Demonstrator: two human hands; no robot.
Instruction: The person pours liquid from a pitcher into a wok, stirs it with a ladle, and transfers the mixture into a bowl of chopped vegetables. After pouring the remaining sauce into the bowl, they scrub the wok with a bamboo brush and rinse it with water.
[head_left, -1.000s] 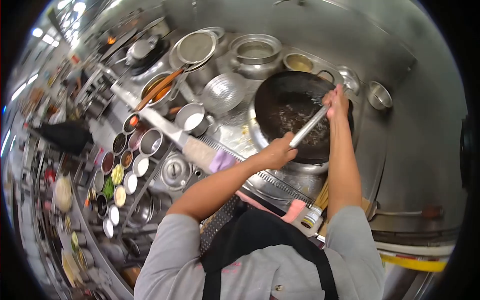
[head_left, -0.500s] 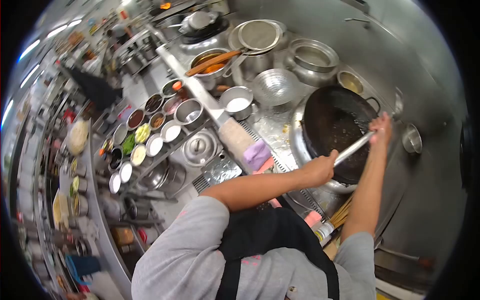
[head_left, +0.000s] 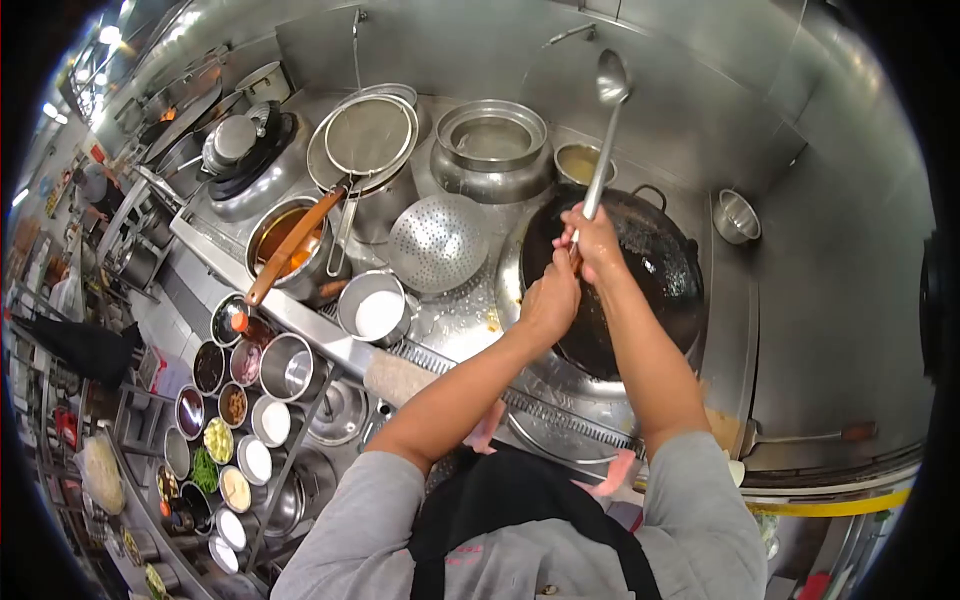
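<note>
Over the dark wok (head_left: 660, 270), both my hands are closed on one long-handled metal ladle (head_left: 603, 160). Its bowl points up and away, toward the steel back wall. My right hand (head_left: 592, 243) wraps the lower part of the shaft. Just below it, my left hand (head_left: 548, 303) grips the handle end, mostly hiding it. A little shiny liquid shows inside the wok, which sits on a round metal burner ring. Left of the wok lies a perforated metal strainer (head_left: 438, 245).
Around the stove stand a wide metal pot (head_left: 450, 163), a pot of orange-brown liquid (head_left: 262, 225) with a wooden-handled tool across it, and a pan of white contents (head_left: 360, 330). Several ingredient containers fill the left. A small bowl (head_left: 737, 217) hangs right.
The camera view has turned. My hands, apart on the shaft before, are now close together at its lower end, and the ladle points up rather than to the right.
</note>
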